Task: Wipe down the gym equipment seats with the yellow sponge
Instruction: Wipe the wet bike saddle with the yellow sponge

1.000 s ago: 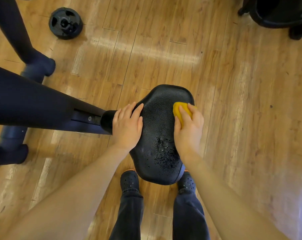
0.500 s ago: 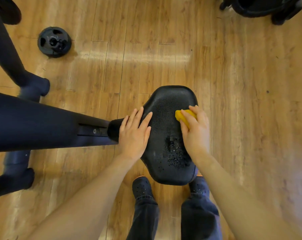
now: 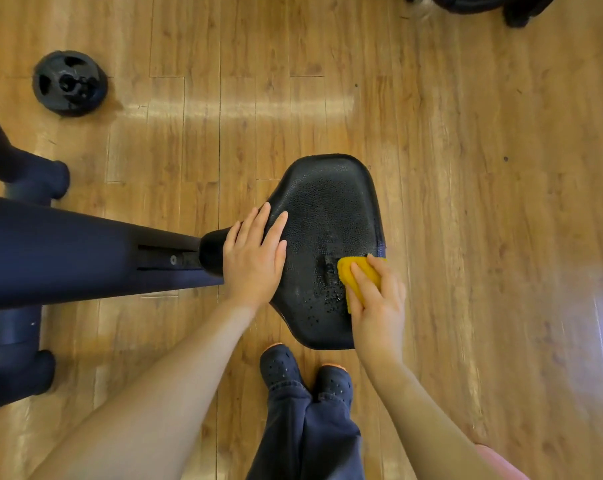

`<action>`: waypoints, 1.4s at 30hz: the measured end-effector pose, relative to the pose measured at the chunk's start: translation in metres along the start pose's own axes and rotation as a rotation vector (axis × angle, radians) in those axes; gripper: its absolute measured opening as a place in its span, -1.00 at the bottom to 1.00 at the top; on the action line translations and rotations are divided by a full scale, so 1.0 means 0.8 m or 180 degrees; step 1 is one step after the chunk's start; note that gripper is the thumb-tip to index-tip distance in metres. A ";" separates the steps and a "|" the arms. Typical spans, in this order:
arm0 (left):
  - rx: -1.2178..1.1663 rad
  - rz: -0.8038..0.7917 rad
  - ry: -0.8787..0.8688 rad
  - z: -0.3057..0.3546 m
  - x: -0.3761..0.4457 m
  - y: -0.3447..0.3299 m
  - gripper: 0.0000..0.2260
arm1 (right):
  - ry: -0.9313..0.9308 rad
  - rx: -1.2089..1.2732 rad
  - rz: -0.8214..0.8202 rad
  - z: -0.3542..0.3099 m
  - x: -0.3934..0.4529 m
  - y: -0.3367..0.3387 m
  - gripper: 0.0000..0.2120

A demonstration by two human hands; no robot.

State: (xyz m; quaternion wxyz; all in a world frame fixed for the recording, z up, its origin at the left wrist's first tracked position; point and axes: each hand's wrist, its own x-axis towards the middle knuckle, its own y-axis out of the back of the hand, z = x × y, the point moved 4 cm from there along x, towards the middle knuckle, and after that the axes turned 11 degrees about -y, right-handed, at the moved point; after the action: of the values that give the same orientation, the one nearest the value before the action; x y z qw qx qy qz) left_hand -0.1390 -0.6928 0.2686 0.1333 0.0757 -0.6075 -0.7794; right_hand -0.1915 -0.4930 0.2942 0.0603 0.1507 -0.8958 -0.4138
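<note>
**Sponge at the seat's right edge**

A yellow sponge (image 3: pixel 357 277) lies pressed against the right-hand edge of a black textured seat (image 3: pixel 327 216), its long axis running diagonally from the upper left, over the seat surface, down toward the person's wrist. The right hand (image 3: pixel 376 303) grips it, fingers laid over the top and curled round its near end, so that only the far half of the sponge shows. Droplets bead on the seat just left of the sponge. The seat is widest at its far end and narrows toward the person's feet, with its long axis running away from the camera. The left hand (image 3: pixel 255 251) rests flat on the seat's left edge, fingers straight and slightly spread, pointing away from the person. A dark blue frame beam (image 3: pixel 85 247) meets the seat from the left, beside that hand. Below the seat stand two dark perforated shoes (image 3: pixel 279 365) under blue trousers. A black weight plate (image 3: pixel 69 83) lies on the wooden floor (image 3: pixel 483 202), well apart at upper left.
</note>
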 end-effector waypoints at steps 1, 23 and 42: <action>0.0005 0.0001 -0.0016 0.000 0.000 0.000 -0.60 | 0.0010 0.0058 -0.0002 -0.002 0.011 0.001 -0.60; -0.0021 -0.0110 0.0117 0.004 -0.002 0.001 -0.57 | 0.0203 -0.0027 -0.0020 -0.010 0.043 -0.013 -0.79; -0.0001 -0.0013 0.0430 0.015 -0.024 -0.005 -0.58 | 0.0179 -0.0078 0.0192 -0.003 -0.006 -0.013 -0.76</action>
State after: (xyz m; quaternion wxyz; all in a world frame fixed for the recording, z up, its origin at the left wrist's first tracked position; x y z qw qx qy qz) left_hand -0.1242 -0.6747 0.2669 0.1725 0.1293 -0.5968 -0.7728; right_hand -0.1840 -0.4995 0.2877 0.0997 0.1343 -0.8927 -0.4184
